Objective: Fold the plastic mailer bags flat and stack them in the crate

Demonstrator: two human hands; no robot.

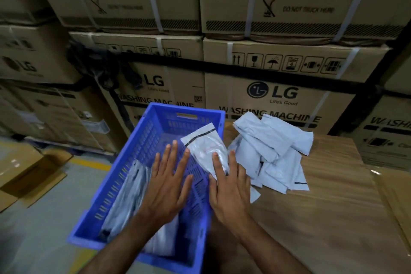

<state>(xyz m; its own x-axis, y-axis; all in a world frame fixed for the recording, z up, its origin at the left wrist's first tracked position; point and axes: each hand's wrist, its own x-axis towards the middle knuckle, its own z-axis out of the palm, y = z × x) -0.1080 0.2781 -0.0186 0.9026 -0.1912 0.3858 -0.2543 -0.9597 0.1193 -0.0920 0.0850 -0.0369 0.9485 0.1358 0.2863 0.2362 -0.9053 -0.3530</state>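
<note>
Reaching over a blue crate (111, 187), the left hand (168, 181) is held flat with its fingers (172, 151) straight and slightly spread, and nothing is gripped by it. A white mailer bag (205, 143) with a dark strip near its far end is seen just beyond and to the right of those fingertips, over the crate's right wall. The near end of that bag is pressed under the straight fingers (216, 162) of the right hand (229, 187), which are held close together; whether the thumb is curled beneath the plastic cannot be told. Below the left palm, inside the crate, a stack of pale folded bags (127, 196) is laid along the floor, partly hidden by the forearm. To the right of the right fingers, a loose heap of unfolded mailer bags (273, 151) is spread on a wooden tabletop (333, 207), just beside the crate. Beyond all the fingertips, cardboard cartons (278, 87) marked LG and WASHING MACHINE are stacked as a wall. Far to the left of the left fingers, an opened cardboard box (29, 176) is seen on the floor.
</note>
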